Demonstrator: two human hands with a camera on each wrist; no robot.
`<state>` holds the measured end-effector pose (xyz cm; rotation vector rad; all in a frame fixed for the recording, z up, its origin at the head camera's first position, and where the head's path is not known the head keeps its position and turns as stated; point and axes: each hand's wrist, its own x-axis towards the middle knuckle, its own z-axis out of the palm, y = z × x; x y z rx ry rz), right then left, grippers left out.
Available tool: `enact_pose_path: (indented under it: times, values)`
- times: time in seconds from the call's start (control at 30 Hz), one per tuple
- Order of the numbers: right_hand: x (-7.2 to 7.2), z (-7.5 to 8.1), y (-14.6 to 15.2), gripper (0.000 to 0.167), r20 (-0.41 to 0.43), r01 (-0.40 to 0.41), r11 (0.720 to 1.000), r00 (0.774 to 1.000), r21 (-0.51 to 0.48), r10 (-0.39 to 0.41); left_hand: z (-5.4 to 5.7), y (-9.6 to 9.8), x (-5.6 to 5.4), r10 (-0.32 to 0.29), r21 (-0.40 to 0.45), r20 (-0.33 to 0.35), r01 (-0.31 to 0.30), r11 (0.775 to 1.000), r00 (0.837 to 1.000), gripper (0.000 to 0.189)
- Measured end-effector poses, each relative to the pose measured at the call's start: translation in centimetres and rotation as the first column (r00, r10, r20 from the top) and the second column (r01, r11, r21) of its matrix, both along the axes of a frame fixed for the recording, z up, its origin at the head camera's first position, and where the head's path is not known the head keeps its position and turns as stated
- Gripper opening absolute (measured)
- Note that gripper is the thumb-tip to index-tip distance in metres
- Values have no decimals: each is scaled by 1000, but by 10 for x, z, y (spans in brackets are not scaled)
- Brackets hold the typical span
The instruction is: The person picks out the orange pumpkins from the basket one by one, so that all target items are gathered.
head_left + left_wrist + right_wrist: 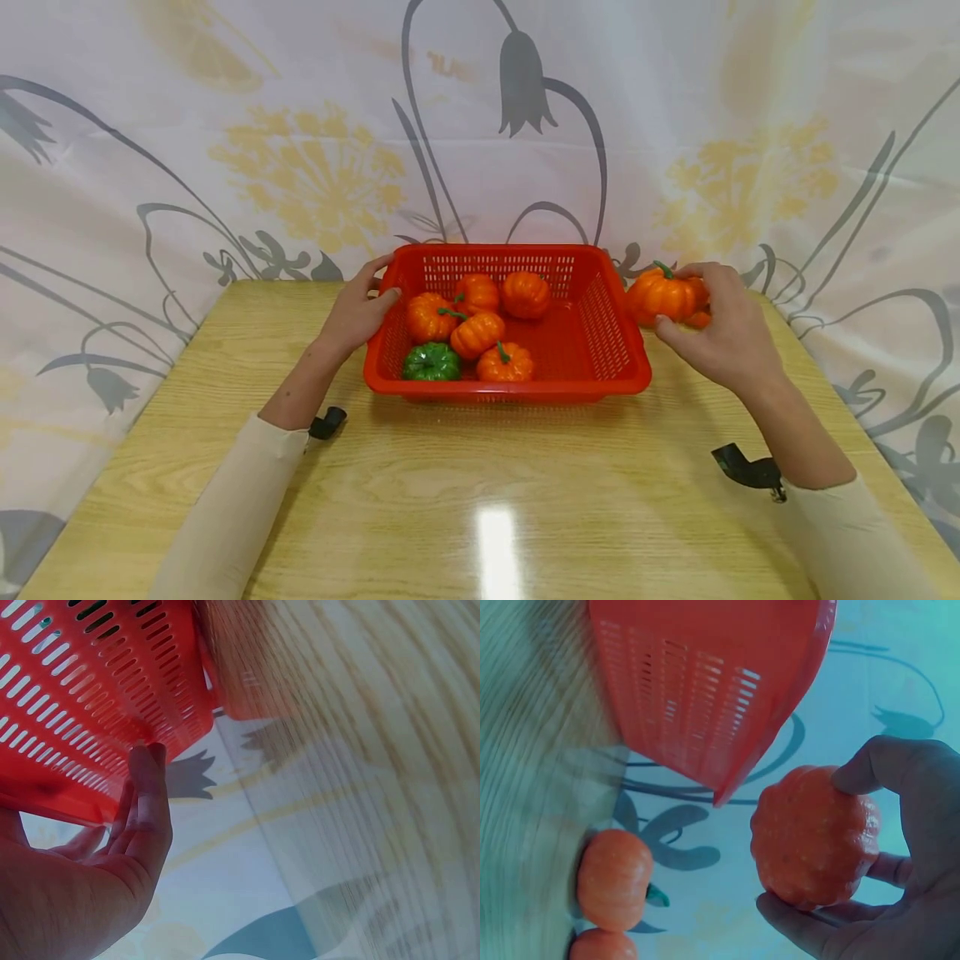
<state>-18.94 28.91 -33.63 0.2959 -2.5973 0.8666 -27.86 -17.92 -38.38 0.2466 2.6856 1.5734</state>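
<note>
A red plastic basket with slotted walls stands on the table. Inside lie several orange pumpkins, mostly toward its left half, and one green pumpkin. My left hand grips the basket's left side, thumb at the rim and fingers against the outer wall. Just outside the right wall, my right hand holds another orange pumpkin with a green stem. The right wrist view shows this pumpkin raised off the table between thumb and fingers.
Two more orange pumpkins sit on the table to the basket's right, partly hidden behind my right hand in the head view. The wooden table meets a flower-printed curtain at the back. Black wrist mounts hang below my forearms.
</note>
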Motion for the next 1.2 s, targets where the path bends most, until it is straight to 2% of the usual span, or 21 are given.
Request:
enact_pose_path:
  times: [0.27,0.7,0.93,1.2]
  values:
    - [-4,2,12,53,13,39,999,999,-2,-39,-1,-1,1,4,-1,-12,-4,1000,1000,64]
    - [-16,-4,41,55,-16,132,991,991,-15,-132,-2,0,0,15,13,-10,-15,1000,1000,63]
    - [-21,-10,56,59,-10,221,974,975,-41,-221,-1,1,0,9,-1,-7,-9,1000,1000,63]
    - [-27,-18,73,66,36,320,947,947,-39,-318,-1,0,0,2,4,-8,-1,1000,1000,63]
